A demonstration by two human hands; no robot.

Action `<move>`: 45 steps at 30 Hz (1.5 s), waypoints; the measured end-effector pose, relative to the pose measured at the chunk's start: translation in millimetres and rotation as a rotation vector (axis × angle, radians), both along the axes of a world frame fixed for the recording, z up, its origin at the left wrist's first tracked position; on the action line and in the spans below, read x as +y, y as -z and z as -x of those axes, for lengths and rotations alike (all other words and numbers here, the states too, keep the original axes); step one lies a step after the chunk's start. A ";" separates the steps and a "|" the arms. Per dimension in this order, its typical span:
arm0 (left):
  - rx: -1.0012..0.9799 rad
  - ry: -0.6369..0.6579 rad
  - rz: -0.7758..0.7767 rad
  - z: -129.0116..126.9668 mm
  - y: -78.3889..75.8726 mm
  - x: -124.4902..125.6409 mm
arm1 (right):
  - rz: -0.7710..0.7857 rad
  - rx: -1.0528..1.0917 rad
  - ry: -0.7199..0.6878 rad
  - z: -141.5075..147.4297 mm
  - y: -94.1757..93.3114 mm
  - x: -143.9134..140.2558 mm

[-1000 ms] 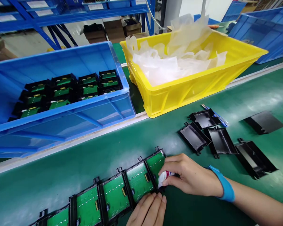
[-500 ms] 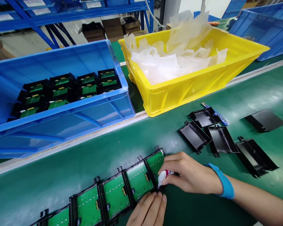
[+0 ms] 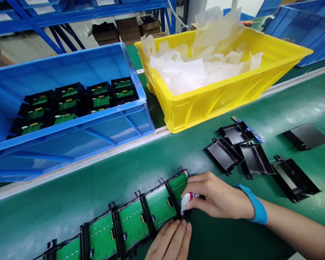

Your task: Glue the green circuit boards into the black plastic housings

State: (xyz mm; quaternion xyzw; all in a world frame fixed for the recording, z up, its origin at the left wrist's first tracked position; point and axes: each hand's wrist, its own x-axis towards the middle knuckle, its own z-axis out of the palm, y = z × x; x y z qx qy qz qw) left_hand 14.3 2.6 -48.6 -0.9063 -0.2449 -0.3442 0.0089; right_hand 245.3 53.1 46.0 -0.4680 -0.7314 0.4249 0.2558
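A row of black plastic housings, each with a green circuit board (image 3: 134, 223) inside, runs diagonally across the lower middle. My right hand (image 3: 218, 196), with a blue wristband (image 3: 253, 204), pinches a small white squeeze tube (image 3: 186, 200) with a red band. Its tip points down at the lower corner of the rightmost housing (image 3: 178, 183), partly covered by the hand. My left hand (image 3: 170, 241) lies with fingers stretched out side by side against the near edge of the row, close to the tube's tip. The thumb is hidden.
Several empty black housings (image 3: 256, 159) lie on the green bench at right, beside a blue pen-like tool (image 3: 250, 130). A blue bin (image 3: 97, 135) of boarded housings stands back left. A yellow bin (image 3: 213, 108) holds white translucent bags (image 3: 184, 72). Another blue bin (image 3: 303, 32) stands far right.
The view has shifted very slightly. My right hand and the tube stay almost in place at the rightmost housing's lower corner; my left hand remains at the row's edge.
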 end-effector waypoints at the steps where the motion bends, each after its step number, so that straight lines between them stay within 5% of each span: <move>1: 0.006 0.003 0.000 0.0 -0.6 0.3 | 0.001 0.003 0.003 0.0 0.2 0.0; 15: 0.061 0.022 -0.018 1.0 -3.3 1.5 | -0.040 -0.055 -0.019 -0.4 0.2 1.7; 24: -0.002 -0.002 0.033 -4.6 -10.1 2.3 | -0.307 -0.226 -0.182 2.0 -10.1 2.3; 30: 0.004 0.032 0.002 -7.9 -36.7 11.4 | -0.055 0.028 0.146 -11.3 -19.0 -3.2; 34: 0.125 0.067 0.057 14.6 -58.4 23.8 | 0.005 0.142 0.382 -4.4 -17.5 -8.2; 39: 0.326 -0.132 0.323 59.6 -70.5 49.6 | -0.435 -0.055 0.454 29.3 -4.8 -17.5; 45: 0.335 -0.095 0.571 71.9 -68.7 66.7 | -0.760 -0.389 0.143 48.3 9.4 -25.9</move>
